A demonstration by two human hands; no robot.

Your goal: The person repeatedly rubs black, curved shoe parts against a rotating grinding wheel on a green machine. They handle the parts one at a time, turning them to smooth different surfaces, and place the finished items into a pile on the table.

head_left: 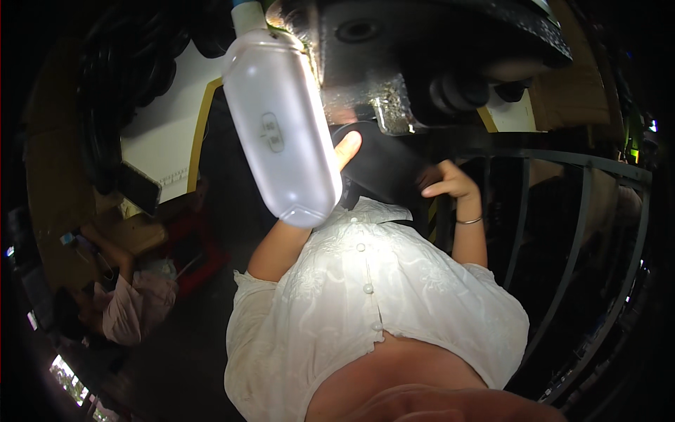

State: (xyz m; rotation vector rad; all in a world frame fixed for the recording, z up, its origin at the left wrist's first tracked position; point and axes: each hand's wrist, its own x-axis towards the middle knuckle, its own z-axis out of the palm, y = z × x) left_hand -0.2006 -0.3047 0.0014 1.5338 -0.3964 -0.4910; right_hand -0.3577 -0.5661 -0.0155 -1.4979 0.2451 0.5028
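A flat, dark piece of sheet material (383, 165) with a curved edge lies between my hands, below a dark machine head (422, 42). My left hand (346, 149) has its thumb on top of the piece's left side. The rest of that hand is hidden behind a glowing white lamp (285, 133). At the piece's right edge, my right hand (453, 183) grips it between thumb and fingers, with a bangle on the wrist. A shiny metal part (394, 109) of the machine hangs just above the piece. Deep shadow hides the sheet's far edge.
To the left, a white tabletop (165, 105) with a yellow edge carries a dark phone (139, 188) at its border. Black coiled bundles (126, 77) hang beyond. Another person (133, 302) sits at lower left near a red stool (200, 243). A metal rack (583, 211) stands at right.
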